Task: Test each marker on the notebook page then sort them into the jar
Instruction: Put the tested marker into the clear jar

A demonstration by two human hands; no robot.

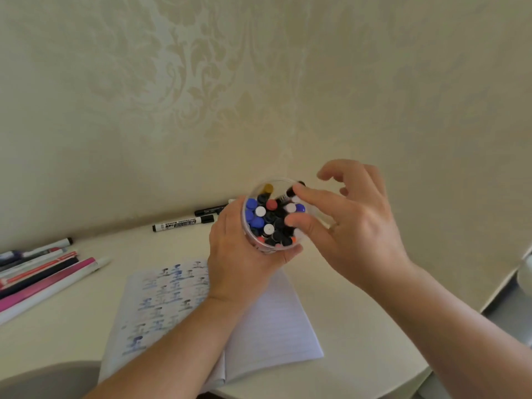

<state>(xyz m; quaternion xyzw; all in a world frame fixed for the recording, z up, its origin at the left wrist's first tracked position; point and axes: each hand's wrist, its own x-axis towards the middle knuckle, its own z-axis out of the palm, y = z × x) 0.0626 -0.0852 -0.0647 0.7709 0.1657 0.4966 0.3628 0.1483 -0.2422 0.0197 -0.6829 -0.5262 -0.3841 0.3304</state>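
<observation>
The right hand (pixel 348 226) hovers over the mouth of the jar (pixel 260 246), its fingers loosely spread. Its forefinger and thumb reach down among the packed caps, with a black-capped marker (pixel 290 192) just at the forefinger tip at the jar's 1 o'clock edge. Whether that marker is actually pinched I cannot tell. The left hand (pixel 239 249) wraps round the clear jar from its 8 o'clock side and holds it lifted above the notebook (pixel 270 326). The jar mouth faces up toward the camera.

The markers in the jar stand on end, long axes running down into it, so only blue, white, red and black cap ends show. Any pull or push has to go along that axis, and the right hand is the one placed for it.

Out on the bench (pixel 359 326), a whiteboard marker (pixel 184 223) lies flat at the jar's 9 o'clock. A second black one (pixel 210 210) lies just behind it. A fan of pens (pixel 43 277) lies at the far 8 o'clock edge, well apart from either hand. The left page carries rows of blue test marks; the right page is bare.
</observation>
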